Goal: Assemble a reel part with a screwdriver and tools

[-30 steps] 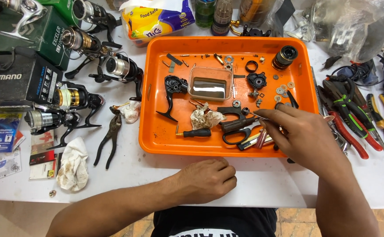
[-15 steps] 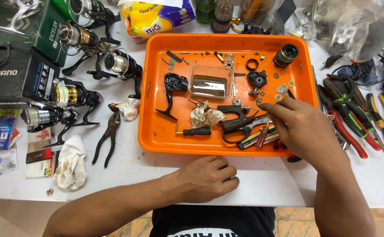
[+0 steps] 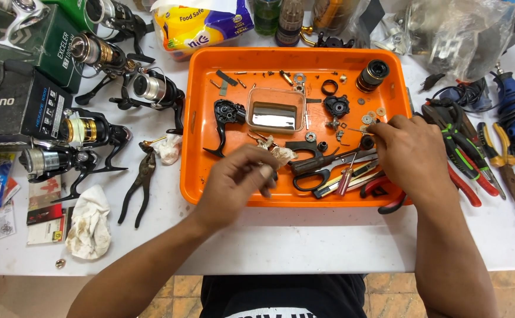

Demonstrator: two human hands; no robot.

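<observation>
An orange tray (image 3: pixel 197 123) holds small reel parts, a clear rectangular dish (image 3: pixel 275 116), a black reel body (image 3: pixel 228 115), a dark spool (image 3: pixel 373 73), scissors (image 3: pixel 310 172) and a red-handled screwdriver (image 3: pixel 345 176). My left hand (image 3: pixel 237 182) is over the tray's front, fingers closed on the edge of a crumpled tissue (image 3: pixel 282 154). My right hand (image 3: pixel 410 156) rests at the tray's right side. Its fingertips pinch a small thin metal part (image 3: pixel 360 129) beside several washers (image 3: pixel 370 115).
Several fishing reels (image 3: pixel 92 131) and boxes (image 3: pixel 16 106) crowd the left of the white table. Black pliers (image 3: pixel 141 185) and a dirty rag (image 3: pixel 89 222) lie left of the tray. Red and green pliers (image 3: pixel 464 159), a blue power tool (image 3: pixel 514 112) and a plastic bag (image 3: pixel 458 35) are on the right.
My left hand has risen from the table edge into the tray to the tissue. My right hand has shifted from the tools toward the washers at the right.
</observation>
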